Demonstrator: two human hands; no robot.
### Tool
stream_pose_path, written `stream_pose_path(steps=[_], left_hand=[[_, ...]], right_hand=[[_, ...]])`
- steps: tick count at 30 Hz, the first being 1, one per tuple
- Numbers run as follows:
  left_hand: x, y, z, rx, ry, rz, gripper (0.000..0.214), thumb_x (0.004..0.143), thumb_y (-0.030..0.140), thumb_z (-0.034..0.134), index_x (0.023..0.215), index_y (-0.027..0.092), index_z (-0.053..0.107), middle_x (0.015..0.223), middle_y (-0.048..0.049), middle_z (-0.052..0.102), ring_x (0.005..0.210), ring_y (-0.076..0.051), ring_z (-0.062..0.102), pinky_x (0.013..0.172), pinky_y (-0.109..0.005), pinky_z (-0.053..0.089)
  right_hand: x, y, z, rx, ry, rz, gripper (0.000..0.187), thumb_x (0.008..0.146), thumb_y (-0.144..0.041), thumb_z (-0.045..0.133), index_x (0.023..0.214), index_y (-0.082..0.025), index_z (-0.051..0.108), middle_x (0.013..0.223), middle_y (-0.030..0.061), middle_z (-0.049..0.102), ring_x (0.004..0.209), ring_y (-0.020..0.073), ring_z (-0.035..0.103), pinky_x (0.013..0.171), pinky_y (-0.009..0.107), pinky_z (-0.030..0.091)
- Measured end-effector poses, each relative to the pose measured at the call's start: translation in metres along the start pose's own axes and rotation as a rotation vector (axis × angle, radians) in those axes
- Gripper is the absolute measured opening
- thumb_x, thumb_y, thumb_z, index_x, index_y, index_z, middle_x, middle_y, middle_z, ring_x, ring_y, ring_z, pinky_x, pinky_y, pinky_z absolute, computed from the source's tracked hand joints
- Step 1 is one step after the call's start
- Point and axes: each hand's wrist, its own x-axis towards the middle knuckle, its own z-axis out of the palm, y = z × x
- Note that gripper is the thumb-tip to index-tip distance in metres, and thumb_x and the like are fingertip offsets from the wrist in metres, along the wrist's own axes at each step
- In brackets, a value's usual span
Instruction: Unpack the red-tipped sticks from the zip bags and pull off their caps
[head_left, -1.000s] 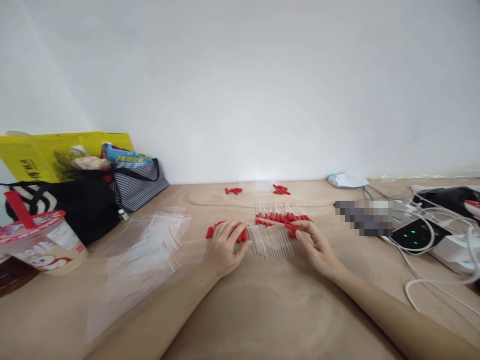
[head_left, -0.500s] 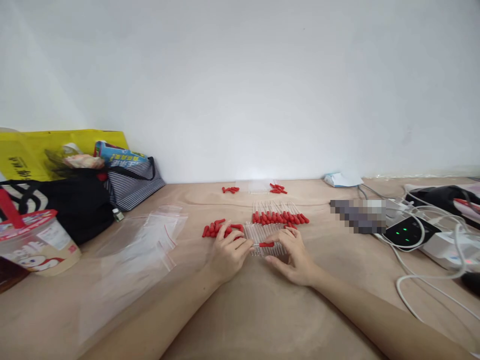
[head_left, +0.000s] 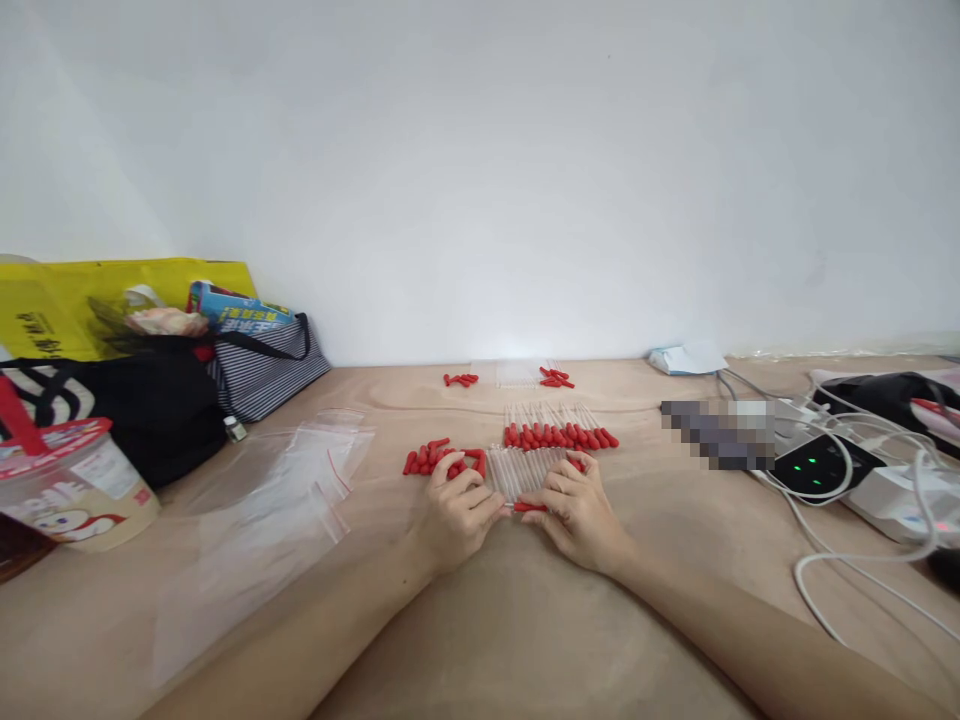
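My left hand [head_left: 461, 515] is closed on a thin glass dropper tube, mostly hidden by the fingers. My right hand [head_left: 577, 515] pinches a red rubber bulb [head_left: 529, 507] at that tube's right end. Just behind the fingers lies a row of bare glass tubes [head_left: 517, 472], partly covered by the right hand. A pile of loose red bulbs [head_left: 427, 458] sits beyond the left hand. Farther back are droppers with red bulbs [head_left: 559, 436] fitted, lined up side by side with bulbs toward me.
Clear zip bags [head_left: 285, 500] lie flat on the left. Behind them stand a drink cup [head_left: 82, 490], a black bag [head_left: 157, 410] and a striped bag [head_left: 266, 370]. White cables [head_left: 806, 580] and a power strip [head_left: 892, 500] occupy the right. More red bulbs [head_left: 461, 380] lie near the wall.
Both hands have moved slightly toward me with the tube and bulb. The right fingers, more spread before, are now closed on the bulb.
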Motion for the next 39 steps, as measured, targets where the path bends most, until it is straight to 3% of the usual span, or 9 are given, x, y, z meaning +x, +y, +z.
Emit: stream_pose_path(steps=[9,13,16,19,22,26,32,39], left_hand=[[-0.005,-0.007,-0.007,-0.028,0.002,-0.041,0.023,0.084,0.023,0.046,0.065,0.019,0.058,0.053,0.0037,0.058,0.059,-0.011,0.05,0.086,-0.04,0.033],[-0.017,-0.022,-0.011,-0.027,-0.016,-0.118,0.022,0.085,0.022,0.045,0.069,0.017,0.058,0.056,0.0016,0.057,0.054,-0.011,0.049,0.066,-0.029,0.039],[-0.024,-0.026,-0.009,-0.06,-0.048,-0.189,0.021,0.088,0.021,0.039,0.086,0.016,0.06,0.066,-0.0019,0.057,0.06,-0.012,0.052,0.059,-0.023,0.041],[-0.025,-0.027,-0.002,-0.095,-0.07,-0.271,0.031,0.087,0.014,0.032,0.113,0.012,0.05,0.082,-0.007,0.055,0.076,-0.014,0.055,0.07,-0.024,0.045],[-0.023,-0.027,0.005,-0.111,-0.068,-0.296,0.041,0.085,0.008,0.03,0.125,0.009,0.039,0.092,-0.0105,0.051,0.083,-0.016,0.054,0.075,-0.027,0.046],[-0.019,-0.026,0.012,-0.109,-0.005,-0.311,0.041,0.083,0.007,0.033,0.122,0.015,0.043,0.09,-0.0082,0.051,0.078,-0.014,0.055,0.071,-0.025,0.048],[-0.01,-0.022,0.022,-0.074,0.087,-0.286,0.029,0.084,0.009,0.039,0.108,0.015,0.054,0.077,-0.0044,0.056,0.075,-0.014,0.056,0.071,-0.025,0.048],[-0.004,-0.02,0.034,-0.015,-0.001,-0.158,0.024,0.085,0.011,0.034,0.096,0.013,0.056,0.072,-0.0045,0.058,0.068,-0.016,0.057,0.066,-0.027,0.049]], right_hand=[[-0.006,0.008,-0.007,-0.011,0.02,0.046,0.015,0.081,-0.029,0.05,0.077,-0.024,0.064,0.062,-0.0005,0.057,0.07,0.0149,0.049,0.088,0.043,0.024],[-0.011,0.025,-0.01,-0.014,0.09,0.158,0.015,0.081,-0.03,0.05,0.082,-0.024,0.063,0.07,0.0011,0.057,0.074,0.0161,0.051,0.079,0.04,0.031],[-0.009,0.031,-0.007,0.077,0.131,0.177,0.018,0.082,-0.032,0.047,0.091,-0.026,0.062,0.079,0.0031,0.056,0.078,0.0172,0.052,0.074,0.037,0.036],[-0.007,0.037,-0.006,0.182,0.207,0.237,0.022,0.083,-0.031,0.044,0.096,-0.023,0.06,0.081,0.005,0.055,0.076,0.0171,0.052,0.071,0.035,0.041],[-0.009,0.047,-0.011,0.239,0.269,0.387,0.024,0.081,-0.032,0.045,0.098,-0.019,0.054,0.084,0.006,0.056,0.069,0.0155,0.052,0.067,0.033,0.044],[-0.015,0.062,-0.023,0.22,0.266,0.544,0.023,0.075,-0.037,0.05,0.087,-0.017,0.052,0.076,0.0046,0.059,0.064,0.0151,0.053,0.057,0.028,0.043],[-0.019,0.072,-0.03,0.096,0.159,0.563,0.022,0.07,-0.041,0.053,0.072,-0.02,0.057,0.067,0.0024,0.063,0.06,0.0162,0.054,0.058,0.029,0.04],[-0.02,0.073,-0.03,-0.026,0.098,0.682,0.022,0.067,-0.042,0.056,0.071,-0.022,0.062,0.065,0.0009,0.065,0.058,0.0172,0.057,0.056,0.028,0.039]])
